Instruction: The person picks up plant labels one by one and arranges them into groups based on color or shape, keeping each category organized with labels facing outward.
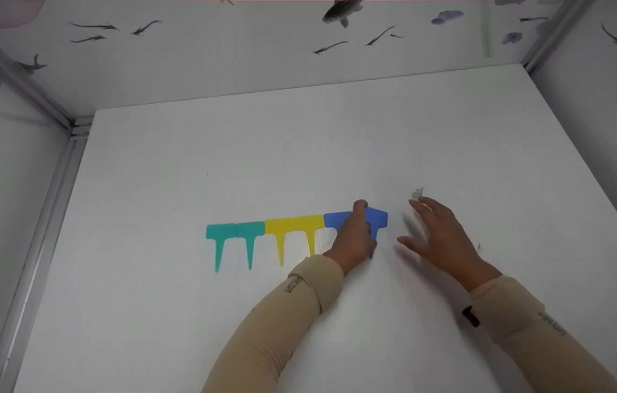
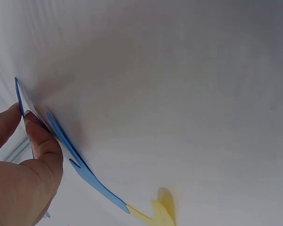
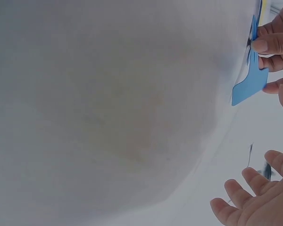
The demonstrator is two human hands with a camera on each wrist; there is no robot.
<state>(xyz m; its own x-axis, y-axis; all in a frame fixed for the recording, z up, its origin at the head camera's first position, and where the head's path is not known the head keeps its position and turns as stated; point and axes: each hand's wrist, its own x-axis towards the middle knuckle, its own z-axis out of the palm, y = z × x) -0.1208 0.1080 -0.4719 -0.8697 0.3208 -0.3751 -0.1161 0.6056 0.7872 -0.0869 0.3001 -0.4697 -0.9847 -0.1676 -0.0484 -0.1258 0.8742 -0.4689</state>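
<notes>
A row of flat T-shaped plastic plant labels lies across the white table in the head view: teal labels (image 1: 235,230) at the left, yellow labels (image 1: 294,223) in the middle, blue labels (image 1: 336,219) at the right. My left hand (image 1: 353,240) pinches a blue label (image 3: 251,84) between thumb and fingers, covering part of it. In the left wrist view the blue strip (image 2: 101,187) is tilted and meets the yellow one (image 2: 162,214). To the right of the blue end, my right hand (image 1: 444,237) hovers with spread fingers and holds nothing.
A small greyish bit (image 1: 417,193) shows just beyond the right fingertips; what it is cannot be made out. White panels printed with fish and leaves enclose the table (image 1: 150,164) at the back and sides, with a metal frame post (image 1: 41,229) along the left.
</notes>
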